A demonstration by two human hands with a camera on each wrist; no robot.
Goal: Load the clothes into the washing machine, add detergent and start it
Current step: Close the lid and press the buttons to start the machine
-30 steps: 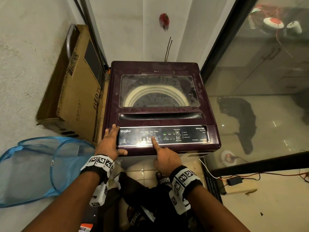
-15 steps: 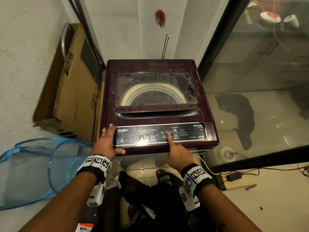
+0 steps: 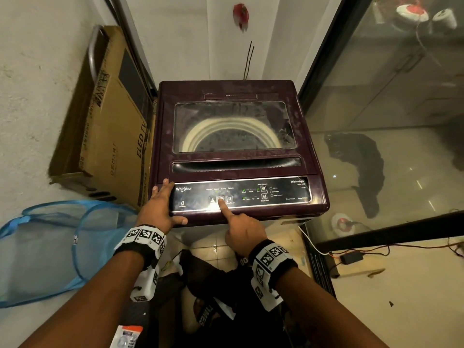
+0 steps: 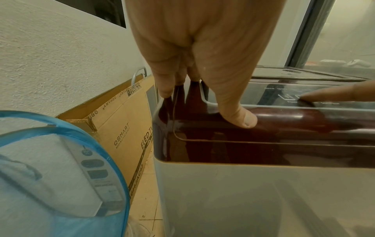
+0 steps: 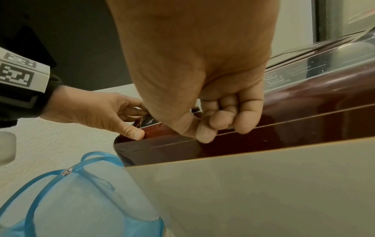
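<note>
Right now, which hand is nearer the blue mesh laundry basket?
Left. The left hand rests on the washing machine's front-left corner, right above the blue mesh laundry basket; the right hand points at the control panel, farther right.

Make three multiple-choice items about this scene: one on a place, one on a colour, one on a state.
1. Where does the left hand rest?
A. on the washing machine's front left corner
B. on the lid
C. in the hamper

2. What colour is the mesh hamper?
A. red
B. blue
C. white

3. How is the lid?
A. open
B. removed
C. closed

Answers:
1 A: the fingers lie on the corner beside the control panel.
2 B: its mesh and rim are blue.
3 C: the lid lies flat while the right hand points one finger at a panel button.
</note>
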